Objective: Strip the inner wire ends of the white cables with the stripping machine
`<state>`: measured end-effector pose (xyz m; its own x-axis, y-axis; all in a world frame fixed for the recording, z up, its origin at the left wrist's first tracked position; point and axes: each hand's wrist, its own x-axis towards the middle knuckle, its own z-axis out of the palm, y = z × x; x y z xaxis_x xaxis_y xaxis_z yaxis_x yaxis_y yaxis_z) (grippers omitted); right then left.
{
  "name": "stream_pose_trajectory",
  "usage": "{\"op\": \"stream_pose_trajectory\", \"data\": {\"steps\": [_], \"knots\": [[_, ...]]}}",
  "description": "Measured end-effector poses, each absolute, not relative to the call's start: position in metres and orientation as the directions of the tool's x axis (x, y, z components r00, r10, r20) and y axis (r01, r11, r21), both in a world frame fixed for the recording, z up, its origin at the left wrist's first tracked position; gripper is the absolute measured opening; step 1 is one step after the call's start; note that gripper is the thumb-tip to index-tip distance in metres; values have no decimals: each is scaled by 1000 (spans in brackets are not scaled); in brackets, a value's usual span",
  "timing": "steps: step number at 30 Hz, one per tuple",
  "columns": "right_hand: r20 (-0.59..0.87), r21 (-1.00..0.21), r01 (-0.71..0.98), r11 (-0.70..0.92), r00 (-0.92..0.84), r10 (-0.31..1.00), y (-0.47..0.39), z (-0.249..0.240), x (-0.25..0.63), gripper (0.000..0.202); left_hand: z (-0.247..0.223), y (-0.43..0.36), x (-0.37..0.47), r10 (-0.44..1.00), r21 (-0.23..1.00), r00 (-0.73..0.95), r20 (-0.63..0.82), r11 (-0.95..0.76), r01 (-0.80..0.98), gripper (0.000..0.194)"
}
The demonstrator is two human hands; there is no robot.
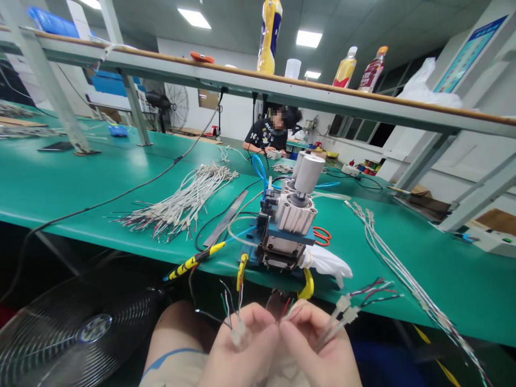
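My left hand is closed, thumb and forefinger pinched close against those of my right hand. A pale cable end with thin black, white and green wires fanning upward sticks out of its grip. My right hand is also closed, holding two white cables whose red, black and white wires point right. A few fine red and green wires rise between the fingertips; what exactly the tips pinch is hidden. Just beyond my hands, at the bench edge, stands a pneumatic press with a yellow clamp handle below.
A bundle of white cables lies left on the green bench, more cables right. A steel ruler lies beside the press. A black fan stands low left. Bottles top the shelf; across the bench sits a person.
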<state>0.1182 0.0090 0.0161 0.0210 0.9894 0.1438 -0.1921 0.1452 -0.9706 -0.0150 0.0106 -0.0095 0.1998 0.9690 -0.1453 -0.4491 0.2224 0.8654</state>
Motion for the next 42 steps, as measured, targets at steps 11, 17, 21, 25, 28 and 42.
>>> {"op": "stream_pose_trajectory", "data": {"steps": [11,17,21,25,28,42], "knots": [[-132,-843,-501,-195,-158,979,8,2,114,35,-7,7,-15,971,802,158,-176,235,-549,40],[-126,-849,-497,-180,-139,982,9,-2,113,35,-6,5,-19,961,766,212,-178,270,-583,37],[-131,-845,-501,-189,-150,980,10,-6,113,34,-9,8,-19,956,801,226,-189,283,-528,37],[-57,-902,-426,-73,-49,997,8,-3,112,28,-9,9,-18,964,854,159,-212,262,-449,40],[38,-955,-293,46,33,999,6,-1,114,26,-3,7,-15,981,900,86,-176,195,-391,39],[64,-980,-179,84,111,992,3,2,110,24,5,1,-9,988,915,-73,-136,97,-391,38]]}}
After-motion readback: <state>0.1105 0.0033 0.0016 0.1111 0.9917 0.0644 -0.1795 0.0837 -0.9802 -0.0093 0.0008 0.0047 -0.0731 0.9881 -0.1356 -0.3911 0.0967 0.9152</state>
